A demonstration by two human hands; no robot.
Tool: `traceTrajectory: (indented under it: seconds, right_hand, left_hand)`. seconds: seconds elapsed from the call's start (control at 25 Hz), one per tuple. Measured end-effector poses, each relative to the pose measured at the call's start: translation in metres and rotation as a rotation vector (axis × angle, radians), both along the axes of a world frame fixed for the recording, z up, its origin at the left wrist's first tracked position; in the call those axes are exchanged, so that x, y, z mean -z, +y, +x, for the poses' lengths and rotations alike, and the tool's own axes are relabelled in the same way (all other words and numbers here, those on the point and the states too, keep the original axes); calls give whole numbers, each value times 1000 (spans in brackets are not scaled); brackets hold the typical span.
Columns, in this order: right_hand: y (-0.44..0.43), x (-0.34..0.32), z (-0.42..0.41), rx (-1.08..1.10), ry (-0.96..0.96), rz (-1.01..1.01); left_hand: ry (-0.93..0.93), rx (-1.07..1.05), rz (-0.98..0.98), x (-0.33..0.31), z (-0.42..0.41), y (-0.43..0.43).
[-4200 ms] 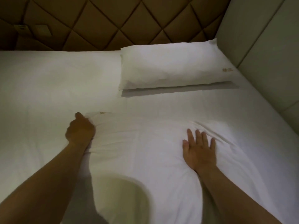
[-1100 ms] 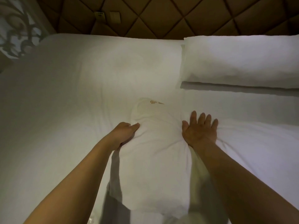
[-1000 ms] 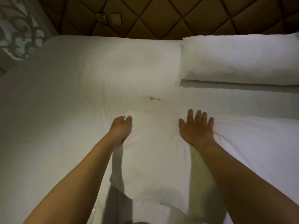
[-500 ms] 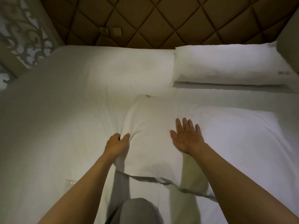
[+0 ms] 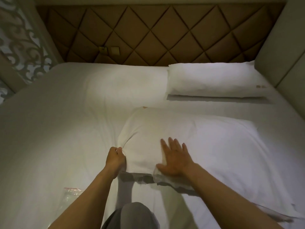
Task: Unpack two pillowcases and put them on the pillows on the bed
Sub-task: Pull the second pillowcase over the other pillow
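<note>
Left hand (image 5: 115, 158) slid nearer, fingers clamped on pillow (image 5: 206, 138) edge, right hand (image 5: 175, 158) flat atop, fingers apart

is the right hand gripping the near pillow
No, the right hand lies flat with straight fingers on the near pillow, while the left hand pinches its left edge.

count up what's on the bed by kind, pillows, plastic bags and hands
pillows: 2, the far pillow and the near pillow
clear plastic bag: 1
hands: 2, the left hand pinching the near pillow's edge, the right hand flat on it
total: 5
</note>
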State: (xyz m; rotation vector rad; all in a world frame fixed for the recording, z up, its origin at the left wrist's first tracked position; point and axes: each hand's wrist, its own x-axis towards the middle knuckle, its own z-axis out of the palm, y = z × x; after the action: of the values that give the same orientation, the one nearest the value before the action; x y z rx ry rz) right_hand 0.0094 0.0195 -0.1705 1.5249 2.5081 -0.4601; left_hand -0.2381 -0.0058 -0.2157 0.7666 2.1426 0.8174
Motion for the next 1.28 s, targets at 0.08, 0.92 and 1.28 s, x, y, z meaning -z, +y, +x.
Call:
traceTrajectory:
  seconds: [0.08,0.92,1.28]
  right_hand:
    - [-10,0,-11,-69,-43,45]
    - [86,-244,5,381,1217,355]
    - [93,-270,113,450,1584,59]
  left_hand:
    - [-124,-96,103,-22,7,15]
    - [-247,313,1084,-365,91,104]
    - [914,667,1115,-357,132,125]
